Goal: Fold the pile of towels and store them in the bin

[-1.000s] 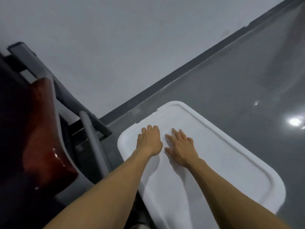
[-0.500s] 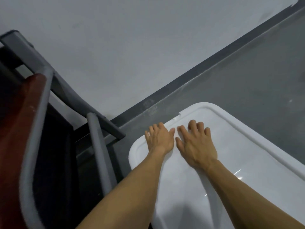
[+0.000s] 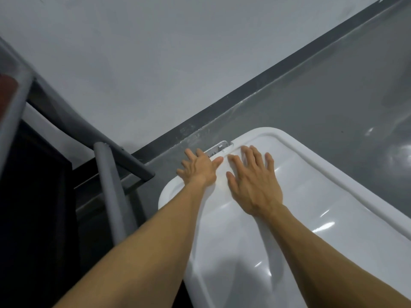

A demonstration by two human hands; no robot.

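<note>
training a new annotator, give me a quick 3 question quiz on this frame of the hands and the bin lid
1. True or false: the white lid is on the bin, and no towels are in view.
2. Multiple choice: where does the right hand lie? A) flat on top of the lid B) gripping the grey chair frame C) raised in the air
3. Short answer: which hand reaches the lid's far edge by the latch?

Key:
1. True
2. A
3. The left hand; its fingers lie over the rim there. Whether they hook under it cannot be told.
</note>
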